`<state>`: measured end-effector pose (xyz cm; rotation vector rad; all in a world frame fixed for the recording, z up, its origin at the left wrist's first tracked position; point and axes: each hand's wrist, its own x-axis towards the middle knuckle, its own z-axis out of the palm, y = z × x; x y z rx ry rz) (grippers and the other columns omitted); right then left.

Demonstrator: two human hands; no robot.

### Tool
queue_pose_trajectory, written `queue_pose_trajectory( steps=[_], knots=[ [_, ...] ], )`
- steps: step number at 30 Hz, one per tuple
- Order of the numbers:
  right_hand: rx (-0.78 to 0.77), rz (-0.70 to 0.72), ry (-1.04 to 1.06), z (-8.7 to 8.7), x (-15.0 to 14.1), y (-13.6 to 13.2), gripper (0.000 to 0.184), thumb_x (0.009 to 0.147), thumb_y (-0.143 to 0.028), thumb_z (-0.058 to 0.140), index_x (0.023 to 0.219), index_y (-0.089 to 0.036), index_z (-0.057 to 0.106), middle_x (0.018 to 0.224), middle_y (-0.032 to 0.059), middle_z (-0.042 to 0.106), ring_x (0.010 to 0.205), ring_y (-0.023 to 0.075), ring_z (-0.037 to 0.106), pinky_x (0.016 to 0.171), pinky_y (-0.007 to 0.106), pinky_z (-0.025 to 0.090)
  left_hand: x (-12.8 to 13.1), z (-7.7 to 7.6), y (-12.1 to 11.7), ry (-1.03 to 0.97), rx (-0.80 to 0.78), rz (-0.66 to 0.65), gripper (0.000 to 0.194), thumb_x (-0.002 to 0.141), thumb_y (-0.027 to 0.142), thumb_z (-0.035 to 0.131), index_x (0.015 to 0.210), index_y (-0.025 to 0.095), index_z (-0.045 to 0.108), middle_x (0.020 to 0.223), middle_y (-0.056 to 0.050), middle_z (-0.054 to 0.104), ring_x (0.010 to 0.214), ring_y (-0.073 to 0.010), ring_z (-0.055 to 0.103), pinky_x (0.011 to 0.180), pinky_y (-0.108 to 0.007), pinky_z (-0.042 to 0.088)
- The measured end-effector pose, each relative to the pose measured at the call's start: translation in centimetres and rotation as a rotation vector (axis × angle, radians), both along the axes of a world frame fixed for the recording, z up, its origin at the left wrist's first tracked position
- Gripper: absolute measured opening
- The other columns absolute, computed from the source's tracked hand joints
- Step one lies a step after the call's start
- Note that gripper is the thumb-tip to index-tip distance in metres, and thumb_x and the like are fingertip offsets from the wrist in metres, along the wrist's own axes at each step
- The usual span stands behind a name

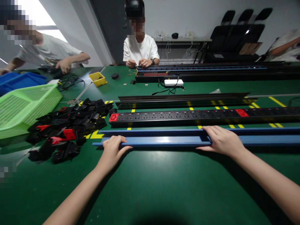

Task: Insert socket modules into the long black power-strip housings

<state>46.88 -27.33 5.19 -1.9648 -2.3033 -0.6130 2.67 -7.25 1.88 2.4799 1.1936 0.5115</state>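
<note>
1. You seem to be at the step of steadying or placing the long blue channel [161, 140], which lies along the near side of the table [161, 184] with its open side facing up.
2. Your left hand [113, 147] is close to the channel's left end. Its fingers curl over the near wall while the thumb sits in front, so they look closed on that wall.
3. Your right hand [221, 140] is well apart from it, farther right along the channel. Its fingers are spread fairly wide: the fingertips reach the far wall and the thumb is at the near wall, so they appear to hold it across its width. How firmly either hand presses, you cannot tell from this view.
4. The channel runs between and under your fingers and on past the right edge of the view.
5. Just beyond it lies the black socket strip [161, 116], roughly parallel; the dark rails [182, 99] are farther back. A pile of black and red parts [69, 134] lies to the left.
6. Any move from here likely calls for an even grip in both hands, as so long a piece may swing or knock the strip.
</note>
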Motion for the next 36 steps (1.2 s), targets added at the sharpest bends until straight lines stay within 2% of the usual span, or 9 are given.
queue_pose_trajectory(
  steps=[9, 14, 17, 19, 22, 25, 27, 32, 36],
  knots=[
    [-0.045, 0.017, 0.063, -2.3, 1.9, 1.7, 0.078, 0.084, -0.076, 0.056, 0.130, -0.013, 0.064, 0.117, 0.0192, 0.073, 0.102, 0.0348, 0.070, 0.087, 0.044, 0.056, 1.3, -0.3, 0.1, 0.035, 0.016, 0.028, 0.034, 0.087, 0.058, 0.061, 0.088, 0.024, 0.058, 0.102, -0.009, 0.073, 0.099, -0.0295, 0.064, 0.088, -0.044, 0.037],
    [-0.059, 0.132, 0.177, 0.2, 2.5, 2.2, 0.053, 0.092, -0.056, 0.060, 0.135, -0.025, 0.062, 0.122, 0.0101, 0.073, 0.110, 0.0300, 0.069, 0.091, 0.041, 0.056, 1.6, 1.1, 0.0, 0.160, -0.009, 0.007, 0.036, 0.093, 0.059, 0.051, 0.090, 0.025, 0.062, 0.098, -0.007, 0.071, 0.097, -0.0282, 0.061, 0.085, -0.044, 0.036],
    [-0.020, 0.074, 0.217, 1.9, 3.8, 3.5, 0.050, 0.095, -0.046, 0.059, 0.142, -0.029, 0.056, 0.134, 0.0096, 0.067, 0.120, 0.0306, 0.065, 0.103, 0.046, 0.051, 1.7, 3.1, 0.9, 0.194, 0.116, -0.020, 0.039, 0.099, 0.054, 0.039, 0.091, 0.028, 0.067, 0.102, -0.007, 0.070, 0.100, -0.0280, 0.061, 0.089, -0.047, 0.036],
    [-0.036, 0.036, 0.190, 2.2, 5.3, 4.6, 0.060, 0.095, -0.049, 0.058, 0.150, -0.026, 0.047, 0.143, 0.0139, 0.060, 0.126, 0.0348, 0.060, 0.104, 0.051, 0.050, 1.7, 4.5, 2.3, 0.191, 0.237, -0.021, 0.037, 0.098, 0.053, 0.041, 0.096, 0.028, 0.068, 0.107, -0.008, 0.070, 0.104, -0.0292, 0.061, 0.093, -0.048, 0.036],
    [-0.061, -0.040, 0.153, 1.4, 8.0, 5.7, 0.069, 0.095, -0.055, 0.055, 0.154, -0.022, 0.041, 0.149, 0.0172, 0.054, 0.132, 0.0387, 0.054, 0.104, 0.056, 0.047, 1.6, 5.9, 5.4, 0.229, 0.316, -0.054, 0.040, 0.097, 0.055, 0.043, 0.116, 0.025, 0.063, 0.124, -0.012, 0.066, 0.117, -0.0323, 0.059, 0.099, -0.046, 0.038],
    [-0.119, -0.075, 0.151, 0.0, 10.0, 6.4, 0.079, 0.092, -0.067, 0.053, 0.154, -0.020, 0.040, 0.145, 0.0186, 0.057, 0.129, 0.0399, 0.056, 0.101, 0.058, 0.047, 1.0, 6.1, 9.1, 0.337, 0.364, -0.012, 0.065, 0.092, 0.063, 0.048, 0.141, 0.020, 0.049, 0.145, -0.018, 0.055, 0.131, -0.0389, 0.051, 0.106, -0.050, 0.035],
    [-0.162, -0.073, 0.168, -0.6, 10.6, 6.9, 0.080, 0.091, -0.070, 0.051, 0.152, -0.020, 0.042, 0.142, 0.0176, 0.059, 0.126, 0.0390, 0.058, 0.100, 0.057, 0.047, 0.4, 5.8, 11.6, 0.395, 0.319, -0.045, 0.071, 0.092, 0.064, 0.047, 0.147, 0.021, 0.044, 0.152, -0.017, 0.049, 0.138, -0.0388, 0.047, 0.109, -0.052, 0.032],
    [-0.201, 0.004, 0.177, -0.6, 9.4, 8.8, 0.080, 0.088, -0.073, 0.052, 0.148, -0.020, 0.046, 0.137, 0.0168, 0.062, 0.121, 0.0373, 0.060, 0.100, 0.053, 0.047, -0.7, 4.6, 16.5, 0.507, 0.084, -0.130, 0.062, 0.095, 0.064, 0.035, 0.144, 0.029, 0.051, 0.158, -0.008, 0.046, 0.150, -0.0324, 0.035, 0.118, -0.054, 0.019],
    [-0.225, 0.105, 0.110, -0.3, 6.5, 10.9, 0.079, 0.092, -0.072, 0.047, 0.148, -0.016, 0.044, 0.135, 0.0185, 0.063, 0.119, 0.0353, 0.061, 0.101, 0.049, 0.045, -0.9, 3.9, 18.3, 0.587, 0.019, -0.137, 0.062, 0.095, 0.066, 0.031, 0.134, 0.027, 0.062, 0.156, -0.010, 0.049, 0.147, -0.0329, 0.039, 0.117, -0.054, 0.022]
  ],
)
